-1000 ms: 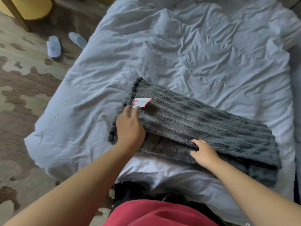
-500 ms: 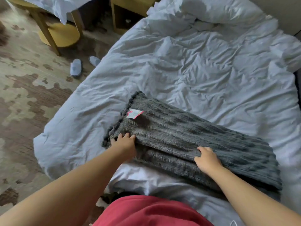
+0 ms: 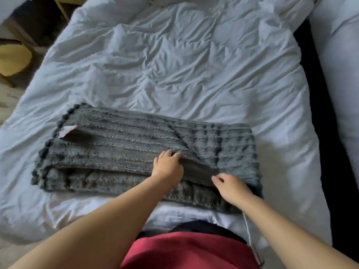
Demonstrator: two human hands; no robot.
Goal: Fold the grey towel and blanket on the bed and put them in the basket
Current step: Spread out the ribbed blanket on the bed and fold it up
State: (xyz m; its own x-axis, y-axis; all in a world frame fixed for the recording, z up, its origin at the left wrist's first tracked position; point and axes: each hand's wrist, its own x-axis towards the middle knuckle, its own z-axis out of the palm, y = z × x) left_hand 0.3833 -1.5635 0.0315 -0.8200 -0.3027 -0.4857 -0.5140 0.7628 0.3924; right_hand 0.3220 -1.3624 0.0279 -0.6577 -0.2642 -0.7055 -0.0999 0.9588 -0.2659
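Grey blanket [image 3: 120, 150] lies folded on the near side of the bed [image 3: 184, 70], its long axis running left to right. The left hand [image 3: 168, 167] grips a fold at its middle. The right hand [image 3: 232, 188], fingers curled, rests nearer the right end; whether it holds anything I cannot tell.

The bed [image 3: 287, 156] is covered by a white duvet [image 3: 174, 61], heavily creased, that hangs over the left edge. A grey blanket [image 3: 126, 148] lies directly on the duvet close to the near edge, folded into a long band of several layers running left to right. A row of small pompoms [image 3: 41, 153] trims its left end, and a white and red label [image 3: 67, 131] sits at the far left corner.
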